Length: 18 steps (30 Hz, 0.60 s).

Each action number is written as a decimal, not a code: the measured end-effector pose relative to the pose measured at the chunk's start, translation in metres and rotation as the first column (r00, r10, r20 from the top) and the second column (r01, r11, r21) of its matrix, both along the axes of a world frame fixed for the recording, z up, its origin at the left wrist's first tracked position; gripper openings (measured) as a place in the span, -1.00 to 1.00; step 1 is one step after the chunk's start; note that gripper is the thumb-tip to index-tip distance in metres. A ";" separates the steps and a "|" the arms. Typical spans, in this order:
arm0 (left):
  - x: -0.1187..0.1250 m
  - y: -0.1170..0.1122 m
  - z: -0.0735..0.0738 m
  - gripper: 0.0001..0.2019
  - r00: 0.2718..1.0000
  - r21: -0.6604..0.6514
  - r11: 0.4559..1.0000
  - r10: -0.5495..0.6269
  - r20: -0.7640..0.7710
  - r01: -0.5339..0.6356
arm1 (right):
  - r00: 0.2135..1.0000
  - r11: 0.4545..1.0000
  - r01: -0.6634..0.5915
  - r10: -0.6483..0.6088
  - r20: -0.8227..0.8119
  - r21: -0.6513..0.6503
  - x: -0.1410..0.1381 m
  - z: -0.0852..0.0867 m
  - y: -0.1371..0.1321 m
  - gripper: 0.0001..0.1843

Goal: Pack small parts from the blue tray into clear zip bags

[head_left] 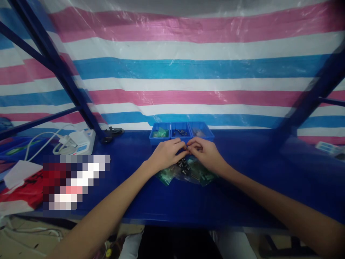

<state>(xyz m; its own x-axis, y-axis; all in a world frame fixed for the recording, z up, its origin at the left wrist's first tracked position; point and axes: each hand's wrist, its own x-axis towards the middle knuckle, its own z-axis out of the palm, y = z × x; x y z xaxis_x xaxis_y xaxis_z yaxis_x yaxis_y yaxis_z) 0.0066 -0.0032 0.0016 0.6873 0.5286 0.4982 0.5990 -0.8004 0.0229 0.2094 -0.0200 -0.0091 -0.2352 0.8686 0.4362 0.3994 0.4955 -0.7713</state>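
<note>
My left hand (168, 153) and my right hand (206, 153) meet over the middle of the blue table, fingertips pinched close together. Whatever sits between the fingertips is too small to make out. Just below them lie small black parts (184, 167) on clear plastic. Green-tinted plastic bags (201, 171) spread out under my right hand, and another greenish bag (165, 176) lies below my left. Behind the hands stand three joined blue bins: the left bin (159, 140) holds greenish packets, the middle bin (178, 136) small dark parts, the right bin (202, 133) something pale and clear.
A white power strip (86, 142) with plugs and cables stands at the left. Nearer lies a red and white bag (24, 189), beside a blurred-out patch. A small black object (115, 131) rests at the table's back edge. Blue frame posts (307, 104) rise at both sides before a striped sheet.
</note>
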 end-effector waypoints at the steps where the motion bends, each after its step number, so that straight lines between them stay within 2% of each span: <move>1: 0.000 0.000 0.000 -0.73 1.000 0.005 1.000 0.003 -0.003 -0.003 | 1.000 1.000 0.001 -0.001 0.007 0.000 0.000 0.000 0.000 -0.90; 6: -0.001 -0.001 0.001 -0.72 1.000 0.027 0.999 0.025 -0.015 -0.024 | 1.000 0.998 -0.026 0.027 0.008 -0.056 0.000 0.001 0.001 -0.85; 12: -0.001 0.000 0.002 -0.71 1.000 0.013 1.000 0.028 -0.005 -0.028 | 0.991 0.980 -0.108 0.093 -0.099 -0.165 0.002 0.000 0.005 -0.85; 18: 0.000 0.000 0.003 -0.67 0.999 -0.002 1.000 0.025 0.027 -0.024 | 0.990 0.977 -0.121 0.106 -0.093 -0.176 0.002 -0.001 0.006 -0.81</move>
